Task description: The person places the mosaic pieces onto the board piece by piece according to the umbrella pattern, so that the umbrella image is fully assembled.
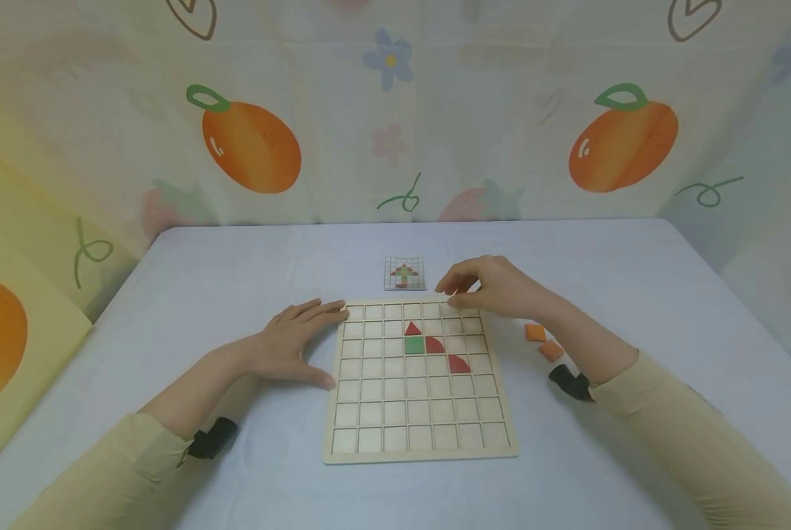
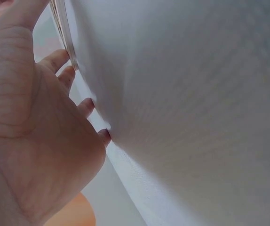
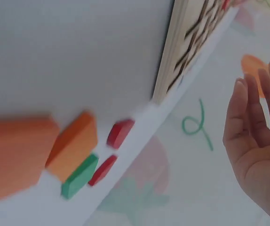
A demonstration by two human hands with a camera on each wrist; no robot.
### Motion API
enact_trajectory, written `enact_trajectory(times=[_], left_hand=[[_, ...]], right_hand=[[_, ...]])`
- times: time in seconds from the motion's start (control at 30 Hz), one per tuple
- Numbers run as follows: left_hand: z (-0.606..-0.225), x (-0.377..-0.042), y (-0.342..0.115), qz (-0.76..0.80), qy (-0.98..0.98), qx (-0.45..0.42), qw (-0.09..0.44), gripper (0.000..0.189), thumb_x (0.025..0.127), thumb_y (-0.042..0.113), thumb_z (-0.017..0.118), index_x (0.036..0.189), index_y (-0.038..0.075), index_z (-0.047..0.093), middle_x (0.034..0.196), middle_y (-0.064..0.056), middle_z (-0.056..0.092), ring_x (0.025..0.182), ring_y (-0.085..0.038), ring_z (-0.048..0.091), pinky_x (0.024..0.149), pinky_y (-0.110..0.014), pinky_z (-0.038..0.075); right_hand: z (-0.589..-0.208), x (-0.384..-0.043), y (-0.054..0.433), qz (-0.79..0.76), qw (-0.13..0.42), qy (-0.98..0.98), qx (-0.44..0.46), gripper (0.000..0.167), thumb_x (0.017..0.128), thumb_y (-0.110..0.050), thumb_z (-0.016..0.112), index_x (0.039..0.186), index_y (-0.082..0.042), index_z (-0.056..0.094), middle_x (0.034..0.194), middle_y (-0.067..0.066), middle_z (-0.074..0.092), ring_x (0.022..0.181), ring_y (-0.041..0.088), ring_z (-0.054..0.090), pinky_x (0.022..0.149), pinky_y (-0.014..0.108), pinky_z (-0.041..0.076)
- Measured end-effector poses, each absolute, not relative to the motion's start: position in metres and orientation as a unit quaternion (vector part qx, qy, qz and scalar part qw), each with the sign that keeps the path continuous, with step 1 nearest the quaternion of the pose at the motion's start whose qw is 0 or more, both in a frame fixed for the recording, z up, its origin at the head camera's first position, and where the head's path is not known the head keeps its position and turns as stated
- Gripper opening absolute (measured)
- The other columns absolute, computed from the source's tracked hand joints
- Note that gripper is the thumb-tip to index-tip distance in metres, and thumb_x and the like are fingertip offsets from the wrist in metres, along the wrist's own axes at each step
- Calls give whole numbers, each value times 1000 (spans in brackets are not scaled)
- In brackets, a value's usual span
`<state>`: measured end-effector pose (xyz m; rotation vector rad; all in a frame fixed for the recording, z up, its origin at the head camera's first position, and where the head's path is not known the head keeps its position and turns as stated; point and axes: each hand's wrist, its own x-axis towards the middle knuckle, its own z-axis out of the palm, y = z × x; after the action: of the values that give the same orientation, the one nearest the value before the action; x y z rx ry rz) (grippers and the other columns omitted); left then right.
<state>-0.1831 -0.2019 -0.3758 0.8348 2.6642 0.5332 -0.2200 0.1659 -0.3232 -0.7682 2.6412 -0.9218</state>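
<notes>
The board [image 1: 423, 389] looked wooden and matt, the orange tiles [image 1: 535, 333] smooth, the table [image 1: 269, 449] cloth-covered and matt, the sleeves [image 1: 674, 419] of creased cloth.

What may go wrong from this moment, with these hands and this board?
The right forearm is close to two loose orange tiles and might knock them away. The left hand touches the left edge of the grid board, so a push might shift the board. The pattern card is small; a tile might go into a wrong place.
</notes>
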Motion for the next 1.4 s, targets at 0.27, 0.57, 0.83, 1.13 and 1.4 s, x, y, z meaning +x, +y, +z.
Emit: enact_trajectory(times=[0.27,0.57,0.83,1.13,1.4], left_hand=[[-376,-183,-202,186,926,292,149,106,80,57,84,163,13,35,175,-11,25,160,-51,15,122,-78,15],[-379,-183,-203,182,927,292,150,106,80,59,84,163,14,35,175,-11,24,160,-51,14,123,-78,15],[-377,-183,-203,180,927,292,149,106,80,59,84,163,14,35,175,-10,25,160,-50,15,123,-77,15],[-379,-184,-203,178,928,292,150,106,80,60,84,163,15,35,175,-10,25,160,-50,15,122,-78,16],[-376,-183,-202,180,928,288,152,106,80,58,84,163,14,35,175,-11,24,160,-50,14,123,-78,15]], right_hand=[[-316,-230,208,-309,117,920,-212,29,98,-14,71,127,-9,73,118,10,76,107,23,69,85,31,56],[-319,-236,261,-313,156,921,-174,37,101,-22,69,134,-6,68,122,13,73,106,25,71,86,32,57],[-330,-237,306,-281,195,930,-135,38,101,-20,67,136,-3,65,121,13,72,109,23,66,90,33,59],[-344,-235,337,-245,222,937,-110,36,96,-28,75,124,-6,71,114,7,73,102,19,64,87,39,63],[-349,-236,344,-255,266,924,-102,26,93,-19,76,115,-7,72,103,2,72,100,18,62,84,29,55]])
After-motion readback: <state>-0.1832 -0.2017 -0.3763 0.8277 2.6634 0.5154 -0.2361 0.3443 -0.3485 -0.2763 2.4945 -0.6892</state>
